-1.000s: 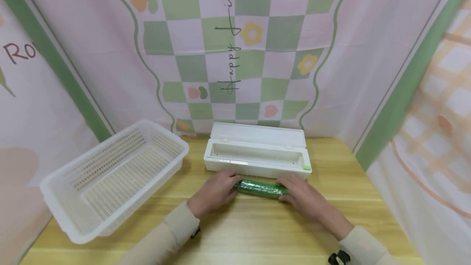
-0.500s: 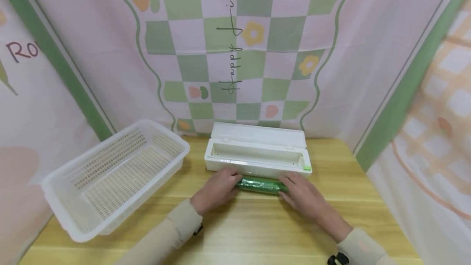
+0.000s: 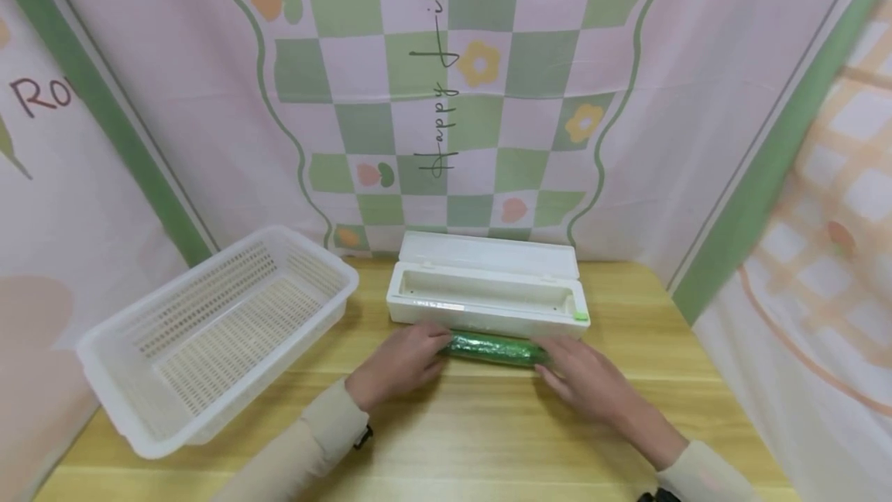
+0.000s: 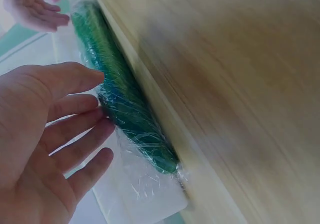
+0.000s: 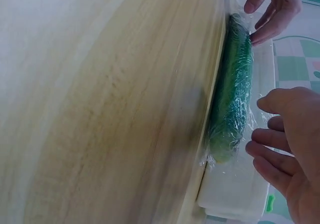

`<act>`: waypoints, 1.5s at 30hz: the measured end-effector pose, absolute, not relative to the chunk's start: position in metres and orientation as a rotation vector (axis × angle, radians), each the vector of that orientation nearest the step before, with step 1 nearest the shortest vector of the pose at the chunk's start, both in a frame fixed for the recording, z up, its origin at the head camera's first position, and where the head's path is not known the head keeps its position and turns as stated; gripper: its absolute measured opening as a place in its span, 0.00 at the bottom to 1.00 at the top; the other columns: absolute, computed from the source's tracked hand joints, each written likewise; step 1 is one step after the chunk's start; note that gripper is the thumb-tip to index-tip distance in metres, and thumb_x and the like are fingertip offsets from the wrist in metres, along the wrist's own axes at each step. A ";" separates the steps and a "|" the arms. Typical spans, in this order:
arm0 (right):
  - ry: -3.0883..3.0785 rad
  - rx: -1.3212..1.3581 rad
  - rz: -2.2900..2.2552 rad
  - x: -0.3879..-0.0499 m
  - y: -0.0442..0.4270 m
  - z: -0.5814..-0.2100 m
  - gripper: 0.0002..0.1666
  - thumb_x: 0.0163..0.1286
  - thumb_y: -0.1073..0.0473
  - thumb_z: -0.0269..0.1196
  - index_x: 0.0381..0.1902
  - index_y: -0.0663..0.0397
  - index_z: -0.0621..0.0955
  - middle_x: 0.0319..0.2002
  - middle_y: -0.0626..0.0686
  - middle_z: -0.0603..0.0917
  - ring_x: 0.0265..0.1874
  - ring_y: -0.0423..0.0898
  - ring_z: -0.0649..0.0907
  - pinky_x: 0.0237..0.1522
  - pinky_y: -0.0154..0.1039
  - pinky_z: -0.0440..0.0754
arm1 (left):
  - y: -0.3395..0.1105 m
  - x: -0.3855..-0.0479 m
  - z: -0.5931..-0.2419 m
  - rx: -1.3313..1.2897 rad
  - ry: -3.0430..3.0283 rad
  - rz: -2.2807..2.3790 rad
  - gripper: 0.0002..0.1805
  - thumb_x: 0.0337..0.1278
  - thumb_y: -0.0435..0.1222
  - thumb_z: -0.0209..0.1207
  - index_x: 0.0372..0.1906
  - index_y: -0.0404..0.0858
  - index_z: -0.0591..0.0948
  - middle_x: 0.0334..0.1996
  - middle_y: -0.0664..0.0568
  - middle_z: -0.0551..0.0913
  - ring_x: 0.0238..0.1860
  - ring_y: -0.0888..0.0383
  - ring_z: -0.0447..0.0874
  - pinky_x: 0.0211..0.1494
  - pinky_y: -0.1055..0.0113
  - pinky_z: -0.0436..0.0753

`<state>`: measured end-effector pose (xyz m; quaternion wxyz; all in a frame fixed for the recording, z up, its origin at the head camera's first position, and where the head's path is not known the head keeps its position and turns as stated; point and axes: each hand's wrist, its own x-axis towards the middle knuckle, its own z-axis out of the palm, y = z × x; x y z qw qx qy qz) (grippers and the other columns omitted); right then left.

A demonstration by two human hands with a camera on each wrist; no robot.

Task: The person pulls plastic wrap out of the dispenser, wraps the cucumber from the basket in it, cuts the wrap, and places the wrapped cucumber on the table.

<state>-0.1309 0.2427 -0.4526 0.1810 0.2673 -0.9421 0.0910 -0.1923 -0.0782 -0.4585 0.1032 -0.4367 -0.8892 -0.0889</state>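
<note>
standing behind the wrapped cucumber (image 3: 491,348), an open box (image 3: 481,320) neighbours a basket (image 3: 279,366)

green cucumber (image 3: 491,348) w/ clear film (image 4: 141,179) round it lies lengthwise nr white box (image 3: 488,318).

Shiny plastic, wood grain and matt cloth.
Clear plastic film (image 4: 145,183), crinkled and glossy, wraps the cucumber (image 3: 495,348); the box (image 3: 488,321) is smooth plastic with a light sheen, the basket (image 3: 279,364) slotted plastic; the bench (image 3: 474,432) looks smooth and softly shining; backdrop (image 3: 481,122) and sleeves (image 3: 317,440) are cloth.
</note>
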 end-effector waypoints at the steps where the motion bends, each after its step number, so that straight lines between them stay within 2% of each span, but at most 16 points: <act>1: -2.668 0.736 0.289 -0.130 0.244 -0.451 0.30 0.67 0.58 0.73 0.64 0.60 0.80 0.53 0.61 0.89 0.50 0.58 0.89 0.52 0.57 0.90 | -0.078 -0.192 -0.459 -1.296 -2.624 -0.258 0.17 0.66 0.35 0.69 0.57 0.35 0.86 0.55 0.46 0.89 0.54 0.52 0.89 0.60 0.62 0.89; 10: -2.630 0.486 0.495 -0.131 0.276 -0.426 0.32 0.71 0.58 0.71 0.68 0.66 0.77 0.62 0.69 0.83 0.59 0.70 0.84 0.61 0.70 0.82 | -0.079 -0.190 -0.457 -1.307 -2.617 -0.262 0.18 0.66 0.35 0.68 0.59 0.35 0.85 0.57 0.46 0.89 0.55 0.52 0.89 0.60 0.62 0.89; 17: -2.802 0.294 0.631 -0.144 0.305 -0.423 0.44 0.77 0.43 0.65 0.76 0.70 0.67 0.71 0.76 0.72 0.68 0.78 0.72 0.68 0.77 0.70 | -0.067 -0.194 -0.439 -1.348 -2.530 -0.304 0.15 0.65 0.33 0.69 0.55 0.38 0.85 0.50 0.51 0.89 0.47 0.58 0.89 0.52 0.66 0.90; 23: -2.860 0.245 0.720 -0.158 0.310 -0.435 0.54 0.74 0.35 0.65 0.81 0.65 0.60 0.77 0.75 0.65 0.73 0.78 0.67 0.73 0.76 0.65 | -0.039 -0.207 -0.417 -1.399 -2.515 -0.404 0.20 0.70 0.37 0.67 0.63 0.37 0.83 0.59 0.48 0.87 0.61 0.54 0.86 0.66 0.63 0.86; 27: -2.848 0.224 0.764 -0.168 0.310 -0.444 0.55 0.73 0.34 0.66 0.84 0.55 0.58 0.79 0.71 0.64 0.75 0.77 0.66 0.74 0.75 0.65 | -0.010 -0.219 -0.408 -1.427 -2.559 -0.463 0.22 0.73 0.38 0.65 0.66 0.38 0.82 0.62 0.49 0.86 0.64 0.54 0.85 0.71 0.63 0.83; 31: -2.791 0.216 0.809 -0.174 0.310 -0.451 0.51 0.72 0.36 0.68 0.84 0.47 0.62 0.77 0.68 0.69 0.73 0.76 0.70 0.71 0.76 0.68 | 0.022 -0.228 -0.402 -1.465 -2.578 -0.455 0.21 0.74 0.39 0.63 0.67 0.38 0.82 0.63 0.49 0.86 0.65 0.55 0.84 0.72 0.65 0.81; 38: -2.720 0.204 0.824 -0.179 0.314 -0.460 0.46 0.71 0.41 0.70 0.78 0.57 0.71 0.73 0.69 0.73 0.71 0.75 0.73 0.69 0.73 0.72 | 0.068 -0.239 -0.400 -1.560 -2.530 -0.429 0.21 0.75 0.39 0.62 0.67 0.38 0.82 0.62 0.50 0.86 0.64 0.56 0.85 0.72 0.69 0.80; 45: -2.558 0.355 0.739 -0.182 0.308 -0.467 0.38 0.64 0.56 0.78 0.68 0.63 0.79 0.67 0.69 0.79 0.64 0.73 0.80 0.65 0.67 0.79 | 0.097 -0.248 -0.407 -1.608 -2.532 -0.452 0.20 0.74 0.38 0.64 0.66 0.39 0.83 0.61 0.52 0.87 0.62 0.60 0.85 0.71 0.74 0.78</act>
